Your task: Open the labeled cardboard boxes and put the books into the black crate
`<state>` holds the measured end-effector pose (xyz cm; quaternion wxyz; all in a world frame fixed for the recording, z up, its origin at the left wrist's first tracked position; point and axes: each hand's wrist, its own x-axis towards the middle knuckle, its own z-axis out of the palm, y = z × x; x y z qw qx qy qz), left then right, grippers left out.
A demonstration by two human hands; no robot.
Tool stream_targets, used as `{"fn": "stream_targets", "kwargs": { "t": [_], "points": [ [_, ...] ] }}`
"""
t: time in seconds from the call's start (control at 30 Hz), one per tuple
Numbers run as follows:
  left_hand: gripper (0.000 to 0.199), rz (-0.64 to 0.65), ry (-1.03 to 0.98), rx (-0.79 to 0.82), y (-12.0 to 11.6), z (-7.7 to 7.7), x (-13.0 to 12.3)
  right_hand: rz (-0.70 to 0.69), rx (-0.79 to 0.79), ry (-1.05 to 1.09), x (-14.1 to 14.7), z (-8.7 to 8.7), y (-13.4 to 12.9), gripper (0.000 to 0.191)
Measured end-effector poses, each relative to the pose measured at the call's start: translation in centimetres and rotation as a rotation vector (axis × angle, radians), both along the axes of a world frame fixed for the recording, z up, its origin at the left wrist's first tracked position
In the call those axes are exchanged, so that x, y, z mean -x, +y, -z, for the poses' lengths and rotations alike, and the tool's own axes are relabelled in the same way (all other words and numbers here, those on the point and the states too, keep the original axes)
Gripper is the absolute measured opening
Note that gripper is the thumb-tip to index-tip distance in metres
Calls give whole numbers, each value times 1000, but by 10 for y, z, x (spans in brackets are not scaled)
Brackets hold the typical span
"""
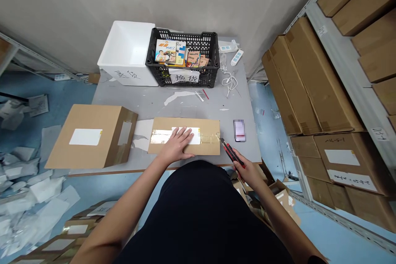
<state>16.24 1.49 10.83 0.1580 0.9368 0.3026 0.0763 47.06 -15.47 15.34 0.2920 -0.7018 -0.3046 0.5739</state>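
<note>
1. On the carton (163, 126), lying flat at the table's near edge, the left hand (176, 145) rests palm down over a white label, fingers spread apart, arm reaching forward.
2. Just right of the carton, the right hand (244, 164) is clamped around a red-and-black box cutter (232, 153), wrist angled inward, with the blade tip at the carton's taped right edge.
3. Farther right of the carton, a blurred card (239, 130) lies on the table (173, 105).
4. Left of the carton lies a second carton (89, 136), taped and labelled.
5. Beyond the carton, a black basket (185, 35) holds books (165, 51), between a white bin (123, 45) and a power strip (236, 57).
6. Far right of the carton, shelves carry stacked boxes (315, 78).
</note>
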Motion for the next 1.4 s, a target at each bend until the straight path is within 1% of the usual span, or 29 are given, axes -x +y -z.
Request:
{"fn": "stream_targets", "kwargs": {
  "t": [0.13, 0.27, 0.33, 0.43, 0.47, 0.53, 0.63, 0.7, 0.77, 0.83, 0.9, 1.0, 1.1, 1.17, 1.2, 1.23, 1.3, 1.4],
  "points": [
    [87, -3, -21, 9, 2, 0, -1, -43, -1, 62, 1, 6, -15, 68],
    [87, 6, -18, 0, 2, -1, -1, -4, -30, 63, 0, 8, -24, 65],
    [89, 19, -3, -21, 1, -1, 0, 34, -24, 83, 0, 7, -27, 69],
    [96, 32, 6, -52, -2, 0, 2, 92, -11, 95, 1, 4, -29, 83],
    [98, 33, 5, -59, -2, 0, 3, 102, -9, 93, 0, 3, -30, 86],
    [99, 28, -2, -67, -4, 1, 4, 98, -5, 87, -4, -2, -30, 84],
    [96, 9, -14, -79, -7, -2, 5, 64, -2, 98, -21, -13, -28, 73],
    [93, -12, -23, -85, -11, -5, 8, 71, -27, 120, -33, -22, -23, 68],
    [87, -46, -30, -92, -16, -7, 12, 112, -99, 139, -40, -27, -13, 61],
    [79, -101, -38, -106, -23, -7, 19, 162, -190, 152, -38, -24, 5, 49],
    [70, -182, -59, -134, -33, -5, 29, 214, -267, 159, -28, -14, 30, 39],
    [58, -358, -125, -194, -52, 3, 46, 263, -377, 122, -4, 3, 81, 34],
    [43, -576, -181, -226, -73, 12, 60, 212, -515, 45, 14, 10, 133, 30],
    [36, -701, -187, -210, -82, 17, 66, 139, -568, 37, 20, 10, 159, 30],
    [34, -741, -189, -198, -85, 19, 67, 101, -573, 38, 22, 10, 168, 30],
    [34, -763, -197, -188, -86, 21, 69, 66, -564, 35, 22, 10, 174, 31],
    [35, -774, -233, -185, -82, 22, 70, 24, -534, 2, 22, 13, 176, 32],
    [33, -779, -290, -198, -62, 22, 72, 50, -505, -49, 20, 24, 158, 34]
  ]
}}
